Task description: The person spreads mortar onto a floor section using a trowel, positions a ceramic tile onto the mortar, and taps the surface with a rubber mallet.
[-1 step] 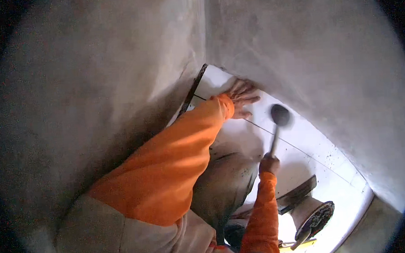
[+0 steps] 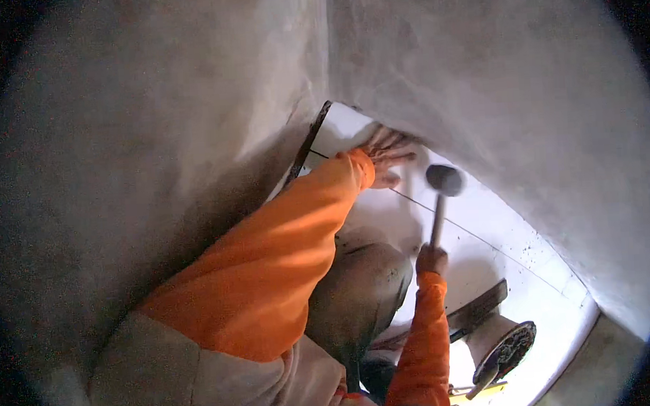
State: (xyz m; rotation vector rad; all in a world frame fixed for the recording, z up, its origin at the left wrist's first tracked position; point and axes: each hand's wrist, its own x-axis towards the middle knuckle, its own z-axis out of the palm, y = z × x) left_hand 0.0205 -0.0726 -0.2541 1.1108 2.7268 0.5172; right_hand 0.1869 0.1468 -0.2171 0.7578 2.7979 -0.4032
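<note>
My left hand (image 2: 390, 157) lies flat with its fingers spread on a white tile (image 2: 343, 125) in the corner. Its fingertips reach toward the foot of the right-hand wall. In my closed right hand (image 2: 432, 260) is the handle of a rubber mallet (image 2: 445, 180) with a dark head and a pale shaft. The mallet head is just right of my left hand, over the white tiles; whether it touches them I cannot tell. A thin joint line runs between the tiles beneath the shaft.
Grey plastered walls (image 2: 472, 63) meet at the corner. A dark strip (image 2: 309, 145) edges the tiles on the left. Lower right are a long dark board (image 2: 481, 309), a bucket (image 2: 511, 351) with dark residue and a yellow bar (image 2: 489, 391). My bent knee (image 2: 373, 274) is near the tiles.
The mallet head has shifted slightly left and up, and my right hand moved a little with it. My left hand stays pressed on the tile.
</note>
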